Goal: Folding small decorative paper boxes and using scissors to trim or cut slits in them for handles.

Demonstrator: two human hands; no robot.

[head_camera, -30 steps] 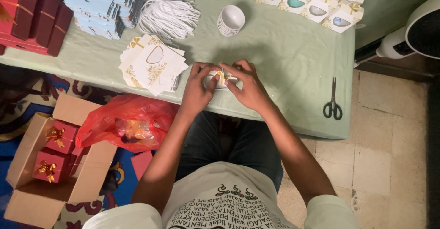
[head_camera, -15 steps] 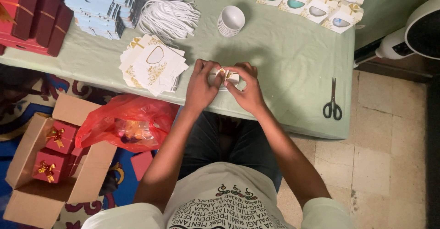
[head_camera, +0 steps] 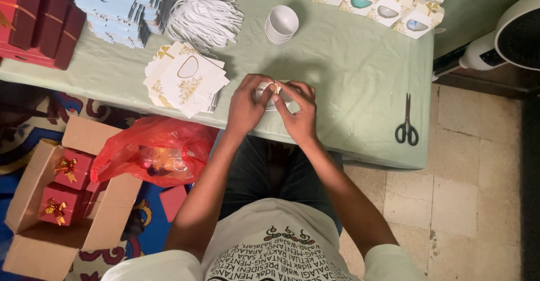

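Both hands (head_camera: 274, 105) shifted closer together, clamped on small white box (head_camera: 270, 94), flat card stack (head_camera: 185, 78) left, scissors (head_camera: 406, 125) right

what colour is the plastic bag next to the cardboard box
Red plastic bag, see-through in places; head view.

Soft overhead light — sharp focus, faint shadows.

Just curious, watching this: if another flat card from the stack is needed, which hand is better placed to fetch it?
Probably the left hand. Both hands grip the small white box, but the stack of flat cards lies on the left side, while the right hand would have to cross over.
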